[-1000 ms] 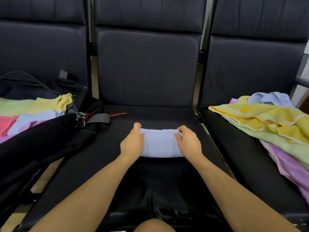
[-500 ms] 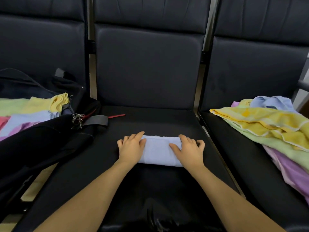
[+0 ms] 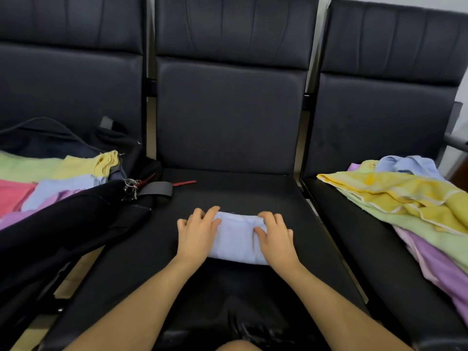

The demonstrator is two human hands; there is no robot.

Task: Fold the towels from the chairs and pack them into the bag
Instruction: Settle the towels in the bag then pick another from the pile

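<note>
Pressing flat now: left hand [image 3: 196,233] and right hand [image 3: 274,236], a second ago gripping the ends of the blue towel [image 3: 236,240], lie spread on it, mid-seat. Fold probably finished; far edge obscured. Bag [image 3: 76,214] waits left, open.

three black padded chairs [image 3: 228,117] in a row, joined, each with a tall stitched backrest and a flat seat; narrow gaps between them showing a pale wall [image 3: 453,3]; same wall at top right; beige floor [image 3: 76,269] under the left seat, perhaps tiled; soft, even light, no hard shadows
</note>
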